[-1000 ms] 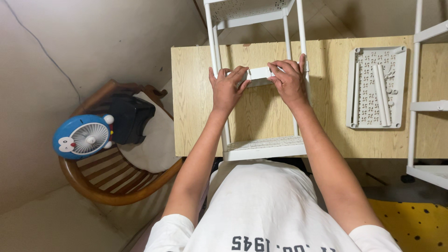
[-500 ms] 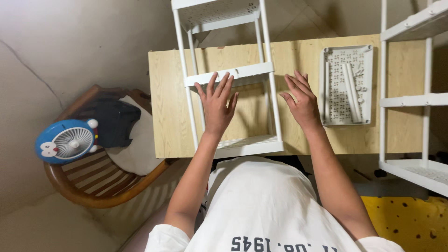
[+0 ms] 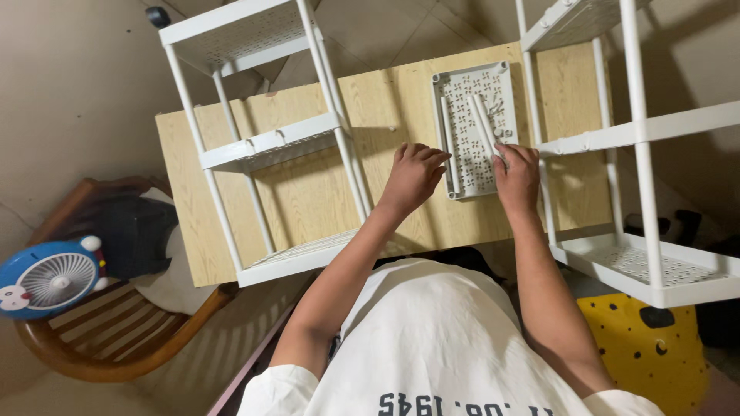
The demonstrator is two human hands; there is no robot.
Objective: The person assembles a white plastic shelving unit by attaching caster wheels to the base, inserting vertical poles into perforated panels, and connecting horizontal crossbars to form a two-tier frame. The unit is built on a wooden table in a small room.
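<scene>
A white perforated panel lies flat on the wooden table with two loose white rods on it. My right hand rests on the panel's near right part, its fingertips closed on the near end of one rod. The curled fingers of my left hand grip the panel's left rim. A white three-tier rack stands on the table to the left of my left hand, apart from it.
A second white rack stands at the right, its lower shelf beside my right forearm. At the left, a wooden chair holds a blue round fan and a dark bag. A yellow spotted object sits at the lower right.
Both hands have let go of the left rack's middle shelf and moved right to the perforated panel. The view has shifted, so the rack now sits further left.
</scene>
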